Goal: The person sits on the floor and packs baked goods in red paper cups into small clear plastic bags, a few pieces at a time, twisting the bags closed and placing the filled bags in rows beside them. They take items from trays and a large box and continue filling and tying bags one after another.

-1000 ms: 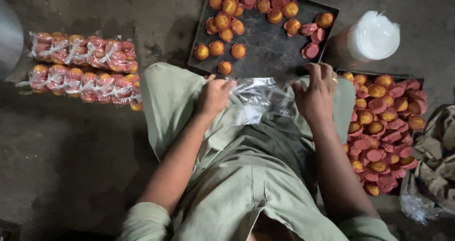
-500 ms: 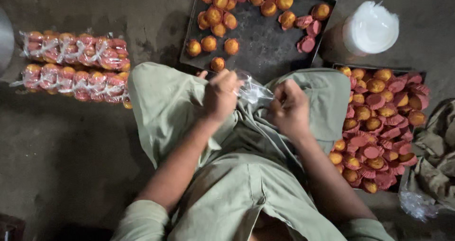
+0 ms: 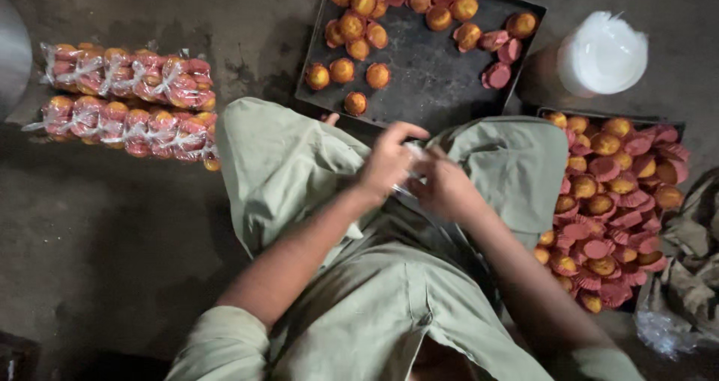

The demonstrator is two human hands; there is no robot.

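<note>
Clear plastic bag (image 3: 410, 173) is pinched between the fingers of left hand (image 3: 389, 164) and right hand (image 3: 443, 186), just below the dark tray (image 3: 427, 66).

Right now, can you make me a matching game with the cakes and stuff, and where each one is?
Things:
1. dark tray
2. bagged cupcakes
3. white stack
4. clear bag

Places:
A. between the left hand and right hand
B. on the floor to the left
C. beyond the knees, a few cupcakes on it
D. top right, beside the tray

Pairs: 1-C, 2-B, 3-D, 4-A
</note>
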